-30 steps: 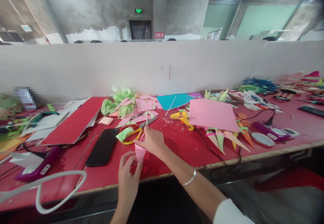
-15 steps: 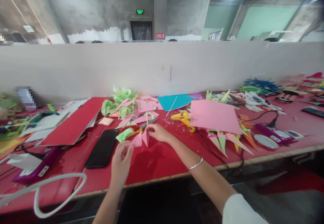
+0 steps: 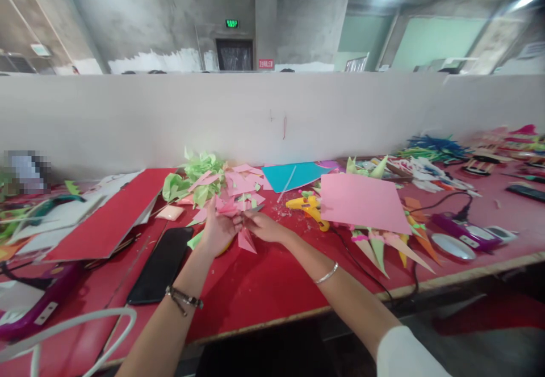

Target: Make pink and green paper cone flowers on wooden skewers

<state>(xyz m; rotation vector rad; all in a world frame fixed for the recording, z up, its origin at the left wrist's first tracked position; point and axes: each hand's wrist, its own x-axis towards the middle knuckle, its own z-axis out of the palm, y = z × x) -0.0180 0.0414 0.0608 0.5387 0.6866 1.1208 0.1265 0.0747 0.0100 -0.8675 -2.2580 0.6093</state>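
In the head view, the right hand has its fingertips pinched narrow on a folded pink paper piece, which hangs point-down over the red tabletop. The left hand is curled, its fingertips meeting the right's, with more pink paper just above it; whether it grips this, I cannot tell. A black smartphone lies near the left forearm. To the right, a yellow glue gun sits beside 1 pink sheet, paper cones jutting from beneath
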